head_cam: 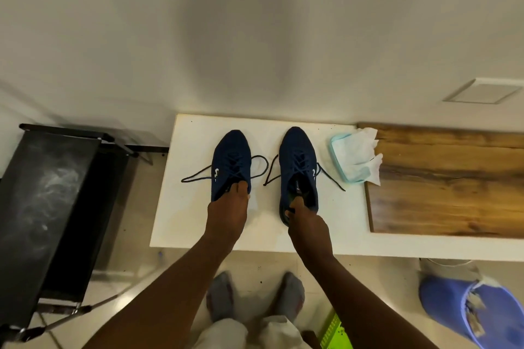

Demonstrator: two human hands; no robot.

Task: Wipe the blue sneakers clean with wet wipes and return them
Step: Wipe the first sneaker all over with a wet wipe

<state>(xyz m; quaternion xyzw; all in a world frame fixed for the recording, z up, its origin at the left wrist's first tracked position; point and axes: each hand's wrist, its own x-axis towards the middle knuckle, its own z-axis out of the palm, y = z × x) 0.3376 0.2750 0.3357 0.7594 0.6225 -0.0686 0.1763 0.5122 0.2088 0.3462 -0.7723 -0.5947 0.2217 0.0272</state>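
Note:
Two dark blue sneakers stand side by side on the white table [348,224], toes pointing at the wall, laces loose on the tabletop. My left hand [228,211] grips the heel opening of the left sneaker [231,159], fingers reaching into it. My right hand [307,225] pinches the heel collar of the right sneaker [296,156]. A light blue pack of wet wipes [347,163] lies just right of the right sneaker, with a white wipe [365,146] pulled out over it.
A wooden board [453,178] covers the table's right part. A black metal rack [48,207] stands on the floor to the left. A blue bin [453,309] sits under the table at lower right. My socked feet [255,297] stand on the tiles beside something green [336,331].

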